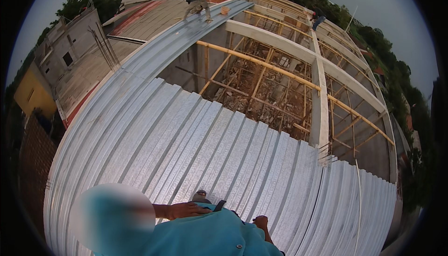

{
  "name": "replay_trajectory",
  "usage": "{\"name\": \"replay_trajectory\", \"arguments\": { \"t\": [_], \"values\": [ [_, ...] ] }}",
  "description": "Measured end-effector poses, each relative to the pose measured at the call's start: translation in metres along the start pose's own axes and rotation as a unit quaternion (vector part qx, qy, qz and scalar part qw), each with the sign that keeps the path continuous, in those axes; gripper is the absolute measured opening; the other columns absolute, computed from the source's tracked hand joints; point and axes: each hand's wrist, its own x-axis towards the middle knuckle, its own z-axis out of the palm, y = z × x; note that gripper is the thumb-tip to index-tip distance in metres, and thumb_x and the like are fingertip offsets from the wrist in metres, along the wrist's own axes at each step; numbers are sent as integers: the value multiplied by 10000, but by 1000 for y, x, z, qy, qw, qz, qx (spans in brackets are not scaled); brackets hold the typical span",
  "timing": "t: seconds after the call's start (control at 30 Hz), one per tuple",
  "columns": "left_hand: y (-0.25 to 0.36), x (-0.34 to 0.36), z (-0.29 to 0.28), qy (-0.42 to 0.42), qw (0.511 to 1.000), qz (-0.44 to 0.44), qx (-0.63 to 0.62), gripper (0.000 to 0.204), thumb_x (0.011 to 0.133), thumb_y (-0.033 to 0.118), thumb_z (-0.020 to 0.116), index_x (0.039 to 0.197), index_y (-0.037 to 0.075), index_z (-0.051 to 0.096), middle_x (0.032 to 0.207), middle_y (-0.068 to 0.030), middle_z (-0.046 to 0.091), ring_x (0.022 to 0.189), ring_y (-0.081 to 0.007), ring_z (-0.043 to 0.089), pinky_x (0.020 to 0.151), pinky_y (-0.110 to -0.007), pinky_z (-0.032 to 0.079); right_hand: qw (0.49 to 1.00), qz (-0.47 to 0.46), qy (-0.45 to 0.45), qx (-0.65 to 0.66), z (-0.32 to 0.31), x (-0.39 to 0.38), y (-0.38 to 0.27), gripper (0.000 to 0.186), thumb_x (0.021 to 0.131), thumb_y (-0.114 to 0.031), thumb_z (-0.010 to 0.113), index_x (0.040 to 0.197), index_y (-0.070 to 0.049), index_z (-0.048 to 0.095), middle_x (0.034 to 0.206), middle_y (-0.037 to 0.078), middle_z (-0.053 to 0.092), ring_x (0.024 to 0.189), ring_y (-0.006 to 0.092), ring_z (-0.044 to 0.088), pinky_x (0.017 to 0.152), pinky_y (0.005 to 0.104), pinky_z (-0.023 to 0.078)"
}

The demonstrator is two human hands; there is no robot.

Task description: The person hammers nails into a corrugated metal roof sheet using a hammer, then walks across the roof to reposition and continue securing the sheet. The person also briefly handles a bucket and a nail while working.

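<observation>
I stand in a teal shirt [205,232] on ribbed, shiny metal roofing sheets [196,148]. My left hand [190,209] lies against the front of the shirt at my waist, its fingers stretched out and holding nothing that I can see. Beside my right hip is my right hand [261,221], small in view with the fingers curled closed. Whether anything is in it is hidden. A dark strap end [219,205] sticks up at my waist between the two hands. Just beyond, one foot in a sandal [201,194] rests on the metal.
Past the sheets' jagged far edge, an open drop shows bamboo poles [261,63], concrete beams [319,102] and rubble [247,85] below. One person [196,4] bends over sheets at far left near an orange bucket [225,10]; another [318,18] crouches on a beam. A pale rod [359,200] lies right.
</observation>
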Motion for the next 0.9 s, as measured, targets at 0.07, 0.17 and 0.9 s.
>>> {"name": "replay_trajectory", "arguments": {
  "t": [0.07, 0.17, 0.9],
  "values": [
    [4, 1, -2, 6, 1000, 4, -1, 647, 993, 497, 377, 1507, 126, 245, 1597, -136, 178, 1429, -311, 286, 1144, -482, 275, 999, 29, -23, -21, -2, 3, -5, 87, 861, -38, 607, 806, 21, 640, 681, 183, 683, 503, 224, 647, 404, 325, 516],
    [8, 3, -6, 2, 1000, 3, -8, 657, 995, 507, 373, 1504, 112, 249, 1594, -151, 175, 1420, -330, 299, 1135, -491, 294, 995, 40, -48, -83, -13, 8, -23, 75, 848, -40, 618, 813, 22, 643, 685, 177, 684, 515, 224, 655, 414, 336, 526],
    [9, 1, 9, -69, 994, -87, 13, 736, 959, 529, 450, 1524, 112, 233, 1578, -153, 239, 1411, -325, 329, 1123, -480, 290, 996, 57, -63, -42, 6, 17, 44, 135, 765, -161, 661, 722, -33, 660, 678, 106, 672, 555, 242, 650, 487, 344, 530]
  ]
}}
